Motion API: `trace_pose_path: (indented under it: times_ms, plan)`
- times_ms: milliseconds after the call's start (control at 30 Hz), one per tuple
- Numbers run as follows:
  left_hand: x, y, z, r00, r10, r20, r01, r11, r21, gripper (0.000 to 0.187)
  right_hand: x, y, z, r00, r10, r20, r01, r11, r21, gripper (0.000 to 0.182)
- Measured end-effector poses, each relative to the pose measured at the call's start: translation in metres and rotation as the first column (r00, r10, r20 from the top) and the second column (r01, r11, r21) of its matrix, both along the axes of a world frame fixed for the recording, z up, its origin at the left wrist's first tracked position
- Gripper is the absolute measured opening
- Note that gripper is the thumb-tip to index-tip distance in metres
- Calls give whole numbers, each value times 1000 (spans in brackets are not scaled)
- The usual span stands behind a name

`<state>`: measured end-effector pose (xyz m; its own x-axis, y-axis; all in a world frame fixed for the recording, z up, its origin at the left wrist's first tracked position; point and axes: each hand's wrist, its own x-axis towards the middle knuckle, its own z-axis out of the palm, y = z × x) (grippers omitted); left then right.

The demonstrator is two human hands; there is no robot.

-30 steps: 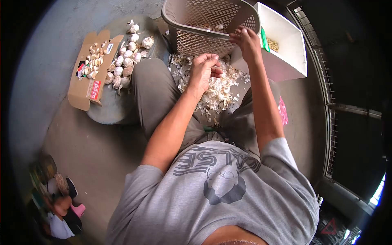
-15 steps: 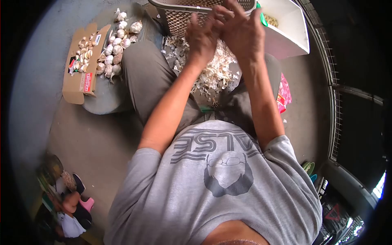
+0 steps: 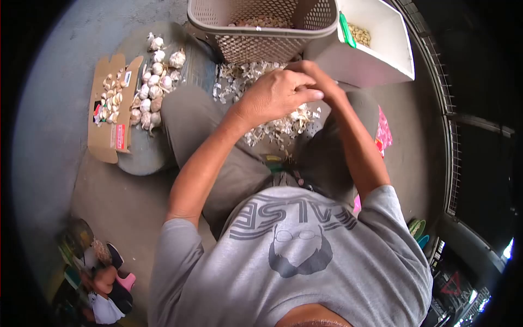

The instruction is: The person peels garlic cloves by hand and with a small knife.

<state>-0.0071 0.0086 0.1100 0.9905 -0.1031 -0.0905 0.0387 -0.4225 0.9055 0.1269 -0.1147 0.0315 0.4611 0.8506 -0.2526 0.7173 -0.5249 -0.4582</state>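
Observation:
My left hand (image 3: 275,95) and my right hand (image 3: 318,82) are pressed together over my lap, fingers curled, just above a heap of white garlic skins (image 3: 272,122). The left hand covers most of the right, and whatever is between the fingers is hidden. A tan perforated basket (image 3: 261,32) with peeled cloves inside stands right beyond my hands. Whole garlic bulbs (image 3: 152,82) lie in a bunch to the left, beside my knee.
A flattened cardboard box (image 3: 111,117) with loose cloves lies at the left on a round grey slab (image 3: 141,155). A white tub (image 3: 381,49) holding cloves and a green-handled tool (image 3: 346,30) stands at the right. A pink packet (image 3: 384,131) lies by my right leg. Shoes and clutter (image 3: 92,267) sit lower left.
My right hand has left the basket rim and come back to meet my left hand; both rose together in front of the basket, then dropped down over the skins.

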Motion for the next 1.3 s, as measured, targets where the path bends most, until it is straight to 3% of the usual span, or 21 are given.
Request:
trace_pose_path:
  times_ms: [33,100,167,200,233,300,400,500,533,633,700,767,833,967,1000,1133,1233,1300]
  plan:
    - [10,13,-31,985,-13,172,-8,993,122,44,29,-8,-2,992,-4,-125,14,997,82,27]
    - [27,34,-64,983,-77,167,4,917,400,38,69,-7,19,971,-167,-174,208,944,256,24]
    - [32,43,-102,993,-118,-11,100,779,620,35,110,11,41,924,-326,-203,370,895,250,26]
    - [34,45,-97,988,-119,-102,157,692,704,33,132,22,41,948,-309,-76,318,903,290,26]
    - [36,42,-90,921,-168,-352,381,574,724,34,158,32,30,965,-252,67,225,934,277,26]
    - [37,38,-89,880,-245,-406,451,696,558,38,199,62,14,988,-151,45,142,977,156,26]
    - [30,31,-90,965,-257,-61,257,863,434,39,229,106,-22,988,67,142,-82,991,101,26]
    - [36,39,-88,976,-210,-62,216,872,438,38,221,134,-52,987,98,129,-111,989,96,26]
    - [35,41,-96,979,-195,-55,192,810,554,31,215,138,-57,984,118,136,-135,983,126,28]
    - [38,46,-97,957,-163,-241,281,734,619,25,194,138,-46,997,80,5,-81,995,55,30]
    - [36,45,-95,951,-248,-185,308,711,632,20,176,137,-34,992,82,-93,-81,997,21,32]
    - [31,40,-101,972,-218,-85,228,797,559,15,161,128,-18,996,93,-5,-90,974,209,30]
    - [27,39,-100,980,-184,-74,193,809,555,14,146,110,5,998,55,40,-66,942,329,30]
    - [32,46,-102,986,-153,-69,163,780,604,13,95,53,69,952,-150,-266,228,929,293,31]
    - [31,47,-100,991,-123,-48,126,771,624,17,90,31,70,926,-168,-338,270,921,281,32]
    - [33,58,-89,971,-160,-179,231,821,522,28,41,-46,60,801,-215,-559,395,891,223,36]
    - [20,94,-68,996,64,57,-84,873,481,36,-5,-82,42,678,-286,-678,463,881,92,35]
    - [9,119,-55,878,361,313,-457,826,331,44,-32,-91,36,815,-347,-463,382,924,-20,28]
